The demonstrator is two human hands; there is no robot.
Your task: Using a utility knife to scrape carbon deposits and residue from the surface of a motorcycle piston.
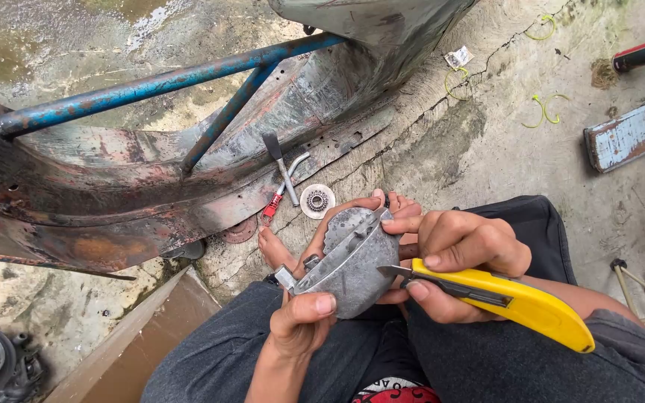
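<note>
From the head camera, the left hand (301, 319) grips a rounded grey metal cover (352, 263) held over the lap, while the right hand (460, 257) clasps a yellow utility knife (520, 302) — blade tip touching the cover's edge — near a rusty metal frame (151, 179) on the concrete floor (479, 142).

Cracked concrete floor (479, 142): rusty frame (113, 186), sprocket (317, 201), screwdriver (281, 186), green rings (543, 112).
</note>
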